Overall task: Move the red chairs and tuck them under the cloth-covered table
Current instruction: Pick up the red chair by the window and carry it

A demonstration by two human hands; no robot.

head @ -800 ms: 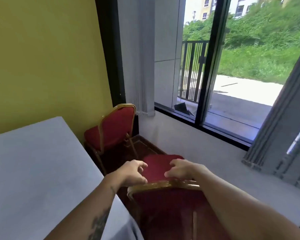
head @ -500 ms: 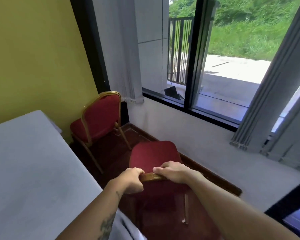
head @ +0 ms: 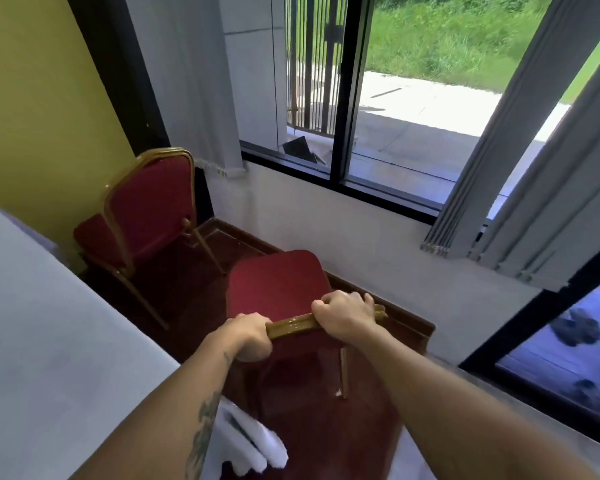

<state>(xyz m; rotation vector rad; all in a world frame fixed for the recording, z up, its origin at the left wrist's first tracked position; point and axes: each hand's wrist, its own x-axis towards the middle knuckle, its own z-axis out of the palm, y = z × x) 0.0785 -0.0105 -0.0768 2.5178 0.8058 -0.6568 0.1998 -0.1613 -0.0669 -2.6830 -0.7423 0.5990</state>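
I have both hands on the near red chair (head: 278, 285), gripping the gold top rail (head: 291, 326) of its backrest. My left hand (head: 250, 337) is closed around the rail's left end and my right hand (head: 347, 315) is closed over it nearer the right end, knuckles up, the 2 hands a little apart.

The chair faces away from me, toward the window wall (head: 343, 230), so its seat points forward and slightly right. The cloth-covered bench (head: 49, 341) lies to my left, its long edge running from the lower middle of the view up toward the yellow wall (head: 32, 98). A corner of its white cloth (head: 250, 441) hangs just below my left forearm.

That is the relation that matters: the seat points almost along the bench edge, not into it. I judge the chair needs turning to the left before it can slide under, and my left hand is the nearer one to pivot about.

A 2nd red chair (head: 146, 216) stands in the corner beyond, close to the bench's far end, not yet tucked.
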